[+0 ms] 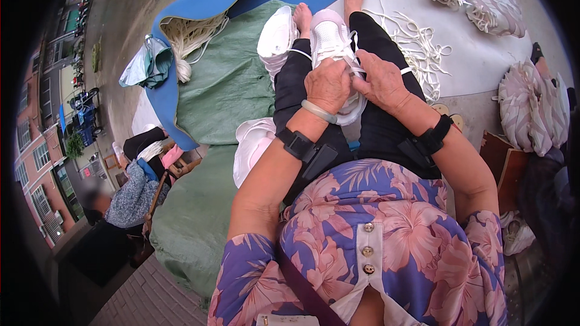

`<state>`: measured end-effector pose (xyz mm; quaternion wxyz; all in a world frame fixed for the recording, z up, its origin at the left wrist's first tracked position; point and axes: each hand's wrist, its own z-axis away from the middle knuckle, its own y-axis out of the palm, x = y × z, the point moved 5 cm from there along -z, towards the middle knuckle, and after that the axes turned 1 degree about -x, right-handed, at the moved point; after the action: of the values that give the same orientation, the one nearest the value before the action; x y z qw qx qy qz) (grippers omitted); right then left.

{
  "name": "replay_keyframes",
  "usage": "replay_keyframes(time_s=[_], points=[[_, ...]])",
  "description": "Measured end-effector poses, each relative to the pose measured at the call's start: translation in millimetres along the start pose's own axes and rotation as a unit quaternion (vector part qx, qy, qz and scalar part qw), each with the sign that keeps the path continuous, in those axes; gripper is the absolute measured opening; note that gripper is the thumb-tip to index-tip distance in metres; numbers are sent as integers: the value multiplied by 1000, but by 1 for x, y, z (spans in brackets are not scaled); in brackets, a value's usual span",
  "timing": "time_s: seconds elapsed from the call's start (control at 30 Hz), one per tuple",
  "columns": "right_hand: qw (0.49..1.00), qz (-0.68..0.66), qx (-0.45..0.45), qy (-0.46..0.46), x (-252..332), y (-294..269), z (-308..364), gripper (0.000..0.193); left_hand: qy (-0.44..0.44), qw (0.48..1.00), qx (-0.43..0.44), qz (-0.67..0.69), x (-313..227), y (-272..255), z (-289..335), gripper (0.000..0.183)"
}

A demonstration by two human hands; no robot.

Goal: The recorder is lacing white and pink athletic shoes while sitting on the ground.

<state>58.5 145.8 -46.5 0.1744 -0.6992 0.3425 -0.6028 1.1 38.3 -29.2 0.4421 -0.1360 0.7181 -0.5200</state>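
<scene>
1. Narrow pinches: left hand and right hand grip a white fabric lace.
2. White mesh shoe sits between black trouser legs, toe toward twelve o'clock.
3. Tangled white laces lie at the shoe's three o'clock; stacked white shoe pieces at nine.

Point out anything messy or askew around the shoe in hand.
The loose white laces beside the right leg sprawl in a tangle on the pale sheet, which looks untidy next to the gathered bundle of laces at left.
</scene>
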Motion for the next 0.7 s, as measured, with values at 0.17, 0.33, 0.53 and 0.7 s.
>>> replay_keyframes(time_s=[0.17, 0.33, 0.53, 0.7], points=[[1000, 14, 22, 9, -2, 6, -1, 28, 6, 1000, 26, -17, 0, 3, -7, 11], [1000, -18, 14, 5, -8, 9, -1, 22, 14, 997, 40, -57, -3, 13, -9, 16], [999, -35, -19, 34, -9, 2, 6, 41, 113, 991, -9, -76, -16, -6, -7, 8], [1000, -1, 7, 12, -8, 1, 6, 46, 185, 977, -88, -59, -10, -51, 15, 7]])
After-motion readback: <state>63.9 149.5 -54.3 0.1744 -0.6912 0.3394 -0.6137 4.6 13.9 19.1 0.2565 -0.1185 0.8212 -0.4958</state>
